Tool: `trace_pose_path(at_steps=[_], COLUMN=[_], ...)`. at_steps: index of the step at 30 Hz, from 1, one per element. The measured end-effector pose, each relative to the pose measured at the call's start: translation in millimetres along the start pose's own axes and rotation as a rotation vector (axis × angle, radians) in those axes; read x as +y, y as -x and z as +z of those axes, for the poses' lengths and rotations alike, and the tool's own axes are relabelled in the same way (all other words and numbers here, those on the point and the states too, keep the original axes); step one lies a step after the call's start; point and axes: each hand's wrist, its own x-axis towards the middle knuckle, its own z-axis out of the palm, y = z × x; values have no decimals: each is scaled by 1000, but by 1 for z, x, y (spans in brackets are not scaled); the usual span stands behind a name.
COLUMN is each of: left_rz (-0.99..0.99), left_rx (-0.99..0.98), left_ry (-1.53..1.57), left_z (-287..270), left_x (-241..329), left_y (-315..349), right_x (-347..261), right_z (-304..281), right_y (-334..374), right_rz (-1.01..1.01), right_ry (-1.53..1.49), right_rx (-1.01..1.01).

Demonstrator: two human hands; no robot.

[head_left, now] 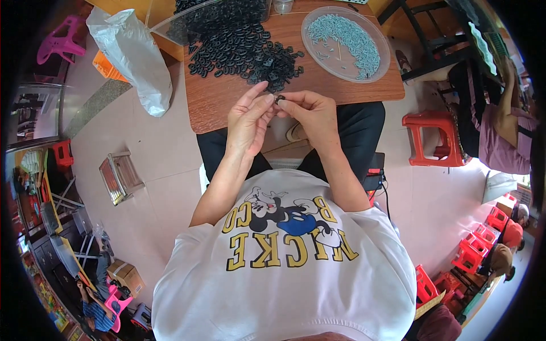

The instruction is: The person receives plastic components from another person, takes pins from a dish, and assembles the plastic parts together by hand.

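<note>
Both my hands meet just past the near edge of the brown wooden table (213,105). A small black piece (279,99) sits at the fingertips of my right hand (314,116), pinched between thumb and forefinger. Close against it is my left hand (247,122), its thumb bent in toward the fingers and its forefinger raised; what those fingers hold is too small to make out. Just beyond lies a heap of small black plastic parts (233,54), many of them oval with holes. A round clear tray (384,62) at the right holds many thin, short, light blue pieces.
A clear plastic box (170,29) full of black parts lies tipped at the table's back left. A small clear cup (282,6) stands at the back. White sack (133,62) beside the table's left; red stool (435,139) to the right, near a seated person (503,131).
</note>
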Motion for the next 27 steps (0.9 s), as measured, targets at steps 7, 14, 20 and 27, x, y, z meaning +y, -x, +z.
trace_pose_path(at_steps=[7,14,20,27], left_rz=[10,15,134,160], left_rx=[-1,-6,-27,-14], left_ry=[-6,-21,-170,-327], left_z=[2,-2,4,-4], left_x=[-2,-5,-3,-8], left_y=[1,2,7,5], right_x=[-5,-6,-7,16], right_z=[0,0,2,3], right_y=[3,6,9,8], right_rz=[14,23,11,-3], right_ry=[62,94,107,93], right_rx=[9,23,31,51])
